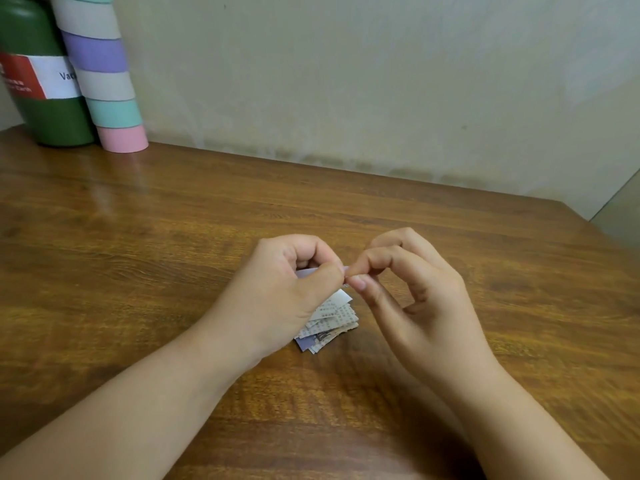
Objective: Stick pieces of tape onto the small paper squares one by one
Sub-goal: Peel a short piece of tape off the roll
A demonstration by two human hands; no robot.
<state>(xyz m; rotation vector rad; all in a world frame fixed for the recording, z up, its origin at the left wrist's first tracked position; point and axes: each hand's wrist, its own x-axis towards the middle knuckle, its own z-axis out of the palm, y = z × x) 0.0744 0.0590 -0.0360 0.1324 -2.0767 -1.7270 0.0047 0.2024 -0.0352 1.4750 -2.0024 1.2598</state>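
Wooden table (138, 237) against a pale wall (346, 81); green canister (41, 109) and a stack of tape rolls (104, 74) stand at the far left corner, well apart from the work. Head view: left hand (284, 292) pinches a small pale paper square (306, 271) above the table; right hand (412, 289) pinches at its edge with thumb and forefinger, likely pressing on a tape piece, too small to confirm; pile of paper squares (334, 323) lies just below the hands, presumably kept near for quick picking.
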